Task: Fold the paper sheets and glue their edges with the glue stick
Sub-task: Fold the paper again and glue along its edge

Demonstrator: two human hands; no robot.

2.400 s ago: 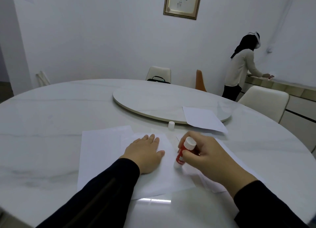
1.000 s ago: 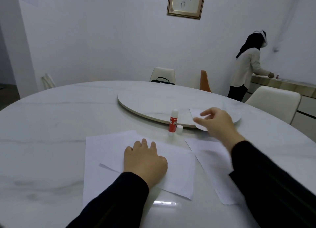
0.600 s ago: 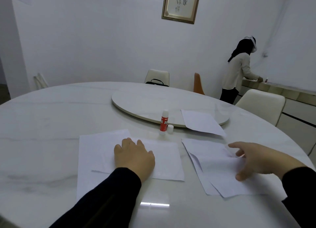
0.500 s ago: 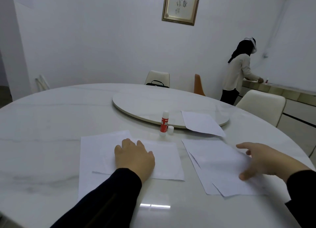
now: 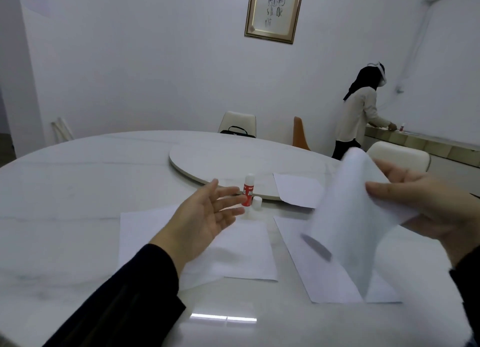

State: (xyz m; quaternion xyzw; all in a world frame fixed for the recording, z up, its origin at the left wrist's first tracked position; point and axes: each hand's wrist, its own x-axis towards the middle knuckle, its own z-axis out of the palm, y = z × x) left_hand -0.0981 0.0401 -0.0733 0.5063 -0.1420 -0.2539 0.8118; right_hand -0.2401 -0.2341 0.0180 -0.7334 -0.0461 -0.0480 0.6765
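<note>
The right hand (image 5: 426, 206) pinches a fresh paper sheet (image 5: 348, 224) lifted over the counter's (image 5: 65, 203) near right edge; the left hand (image 5: 205, 216) hovers, fingers spread. The uncapped glue stick (image 5: 248, 190) stands mid-counter. Next, probably: lay the sheet flat and fold.

A round marble table (image 5: 78, 190) fills the foreground, with a raised turntable (image 5: 220, 162) set at its middle. A strip of ceiling light is reflected in its near edge. Plain white walls (image 5: 142, 60) close the room, and a gold-framed calligraphy (image 5: 274, 10) is hung high on the far one. Two cream chairs (image 5: 237, 121) and an orange one (image 5: 300, 134) are drawn up at the far side (a dark bag is seen on the first). At a counter (image 5: 426, 142) on the right, a person (image 5: 359, 115) stands turned away.
</note>
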